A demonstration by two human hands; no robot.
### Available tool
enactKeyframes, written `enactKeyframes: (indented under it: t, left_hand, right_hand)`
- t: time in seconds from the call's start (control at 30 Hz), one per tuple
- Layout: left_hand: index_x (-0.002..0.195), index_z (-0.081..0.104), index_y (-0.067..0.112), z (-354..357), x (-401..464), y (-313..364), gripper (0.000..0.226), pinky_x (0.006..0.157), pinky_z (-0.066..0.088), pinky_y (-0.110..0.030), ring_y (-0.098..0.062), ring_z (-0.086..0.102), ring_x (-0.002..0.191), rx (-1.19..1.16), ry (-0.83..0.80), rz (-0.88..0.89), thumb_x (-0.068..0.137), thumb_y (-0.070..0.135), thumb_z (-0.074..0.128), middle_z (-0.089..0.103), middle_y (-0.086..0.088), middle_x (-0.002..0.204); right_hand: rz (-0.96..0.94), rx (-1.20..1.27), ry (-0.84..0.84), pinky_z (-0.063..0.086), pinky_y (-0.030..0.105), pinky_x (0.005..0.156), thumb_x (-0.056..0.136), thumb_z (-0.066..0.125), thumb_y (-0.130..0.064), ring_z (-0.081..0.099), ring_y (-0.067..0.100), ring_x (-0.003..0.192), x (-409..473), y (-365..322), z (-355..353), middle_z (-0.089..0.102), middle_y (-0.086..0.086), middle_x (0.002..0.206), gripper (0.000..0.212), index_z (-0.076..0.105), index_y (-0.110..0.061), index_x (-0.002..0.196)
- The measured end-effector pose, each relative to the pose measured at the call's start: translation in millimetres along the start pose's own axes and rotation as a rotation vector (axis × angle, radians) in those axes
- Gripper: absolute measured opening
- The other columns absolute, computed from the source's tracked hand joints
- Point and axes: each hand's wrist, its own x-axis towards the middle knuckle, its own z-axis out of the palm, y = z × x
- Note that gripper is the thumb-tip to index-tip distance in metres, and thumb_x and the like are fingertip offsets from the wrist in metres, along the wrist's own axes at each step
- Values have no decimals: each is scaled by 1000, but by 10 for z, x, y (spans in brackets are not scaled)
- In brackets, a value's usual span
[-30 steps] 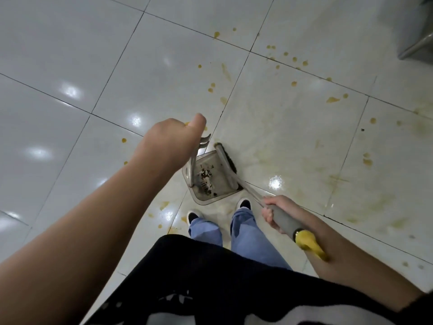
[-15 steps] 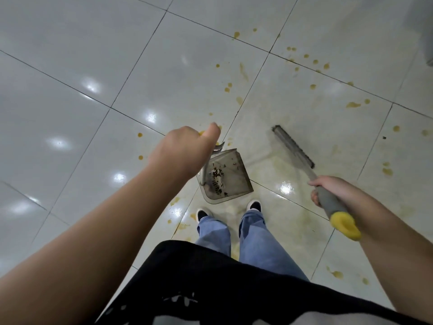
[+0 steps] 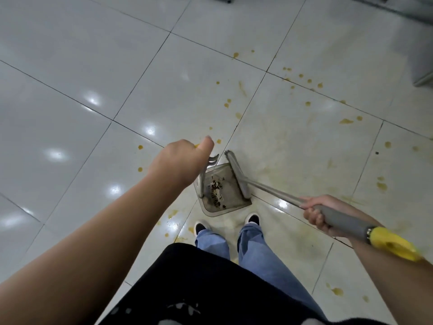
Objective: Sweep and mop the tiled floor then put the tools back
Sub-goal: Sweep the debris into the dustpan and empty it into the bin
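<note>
A grey dustpan point(image 3: 230, 199) stands on the white tiled floor point(image 3: 117, 73) just ahead of my shoes, with dark crumbs point(image 3: 215, 186) lying in it. My left hand point(image 3: 181, 161) grips the top of the dustpan's upright handle, thumb pointing forward. My right hand point(image 3: 319, 212) grips the grey shaft of a broom with a yellow end cap point(image 3: 393, 246). The broom head point(image 3: 237, 173) lies along the pan's open right edge. Yellow-brown splashes point(image 3: 346, 121) and smears dot the tiles ahead and to the right.
My two black-and-white shoes point(image 3: 251, 218) and blue trouser legs stand right behind the dustpan. A grey metal base or furniture foot point(image 3: 423, 77) shows at the right edge, and another dark edge at the top right corner.
The broom head swung back from out on the right tile to the dustpan's open edge. My left hand kept its grip on the dustpan handle.
</note>
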Motion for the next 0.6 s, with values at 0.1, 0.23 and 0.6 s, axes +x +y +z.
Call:
enactKeyframes:
  t: [0.1,0.23,0.6]
  left_hand:
    - [62,53,6,-6,15,-42,56,69,48,-33,-30,58,70,8,-5,-20,66,54,24,64,-16,78]
    - [62,53,9,-13,-6,-115,56,70,46,-32,-27,59,72,43,-19,15,65,55,22,64,-12,75]
    - [48,51,10,-145,-122,-530,59,57,43,-26,-18,52,47,-25,-36,-26,66,59,25,48,4,30]
  right_hand:
    - [-27,-143,96,34,10,25,92,40,1,40,5,26,-346,-167,-146,42,1,42,53,38,-25,138]
    - [-103,-166,108,34,9,26,93,35,4,39,6,24,-491,-186,-76,42,2,39,55,35,-24,140]
    - [-24,-273,142,31,8,28,95,33,-4,36,11,19,331,194,677,37,3,30,38,36,-10,57]
